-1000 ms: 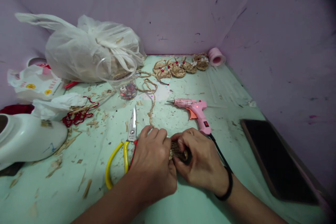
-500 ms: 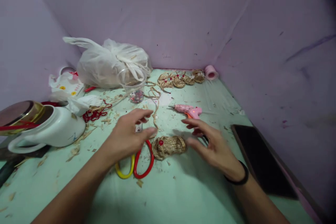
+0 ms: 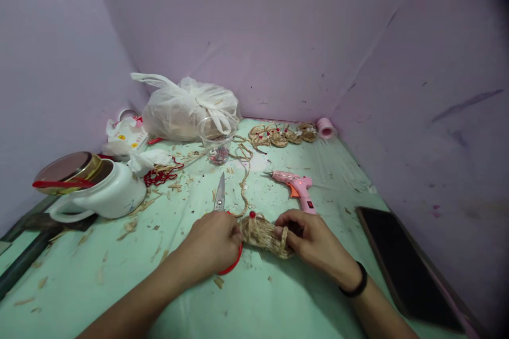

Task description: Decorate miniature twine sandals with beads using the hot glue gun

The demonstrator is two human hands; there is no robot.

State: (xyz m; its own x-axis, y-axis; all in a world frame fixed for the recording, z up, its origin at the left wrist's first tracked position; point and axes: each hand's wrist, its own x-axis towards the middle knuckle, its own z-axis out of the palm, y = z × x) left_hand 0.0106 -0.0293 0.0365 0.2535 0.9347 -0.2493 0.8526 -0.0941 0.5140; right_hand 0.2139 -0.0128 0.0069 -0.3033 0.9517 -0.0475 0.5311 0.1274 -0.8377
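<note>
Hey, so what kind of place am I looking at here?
Probably a small handicraft workspace: a pink glue gun lies just beyond a woven piece with a red bead, and more beaded pieces are lined up farther back.

Passable: near middle of the pale green tabletop (image 3: pixel 246 307); strip between pink plastic glue gun (image 3: pixel 293 179) and flat black rectangular slab (image 3: pixel 409 270) | Blocked between left hand (image 3: pixel 217 238) and right hand (image 3: pixel 314 238): tan woven straw slipper (image 3: pixel 260 234) | Beyond left hand: steel-bladed scissors (image 3: pixel 220 196), braided tan cord (image 3: pixel 244 185) | Left: glossy white handled pot (image 3: pixel 123 190)
</note>
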